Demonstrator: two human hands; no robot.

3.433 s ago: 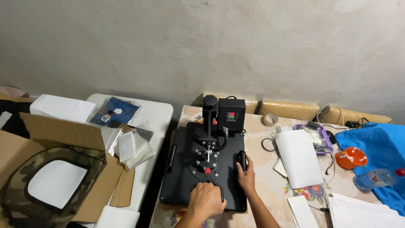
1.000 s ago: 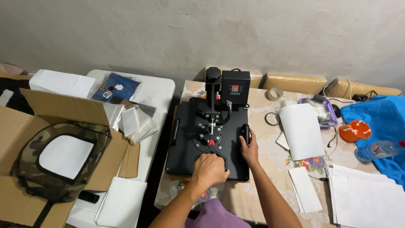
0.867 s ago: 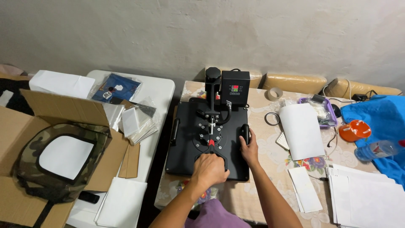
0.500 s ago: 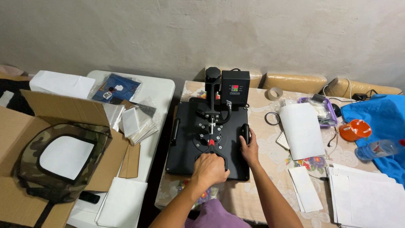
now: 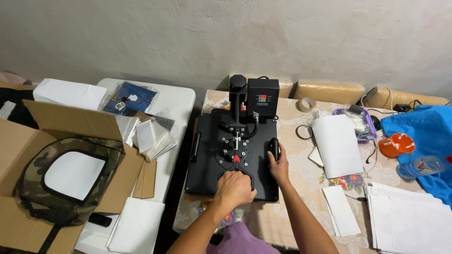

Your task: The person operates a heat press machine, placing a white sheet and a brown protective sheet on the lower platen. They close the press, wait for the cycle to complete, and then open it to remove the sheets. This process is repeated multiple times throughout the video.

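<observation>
A black heat press (image 5: 212, 155) sits on the cloth-covered table (image 5: 301, 188), its top plate lowered flat. My left hand (image 5: 234, 189) is closed around the press's front lever handle, near the front edge of the plate. My right hand (image 5: 278, 165) rests on the right side of the plate, fingers at the black side grip (image 5: 273, 146). At the back stands the control box (image 5: 262, 98) with a small lit display.
A cardboard box (image 5: 28, 155) holding a camouflage cap panel (image 5: 66, 181) stands at left. Plastic-wrapped packets (image 5: 153, 134) lie on the white table. White paper sheets (image 5: 338, 145), tape rolls (image 5: 308, 104), an orange lid (image 5: 396, 145), a water bottle (image 5: 421, 165) and blue cloth (image 5: 423, 129) lie at right.
Since 3.4 s ago the view has tilted down and come closer. Over the last second both hands have stayed put on the press.
</observation>
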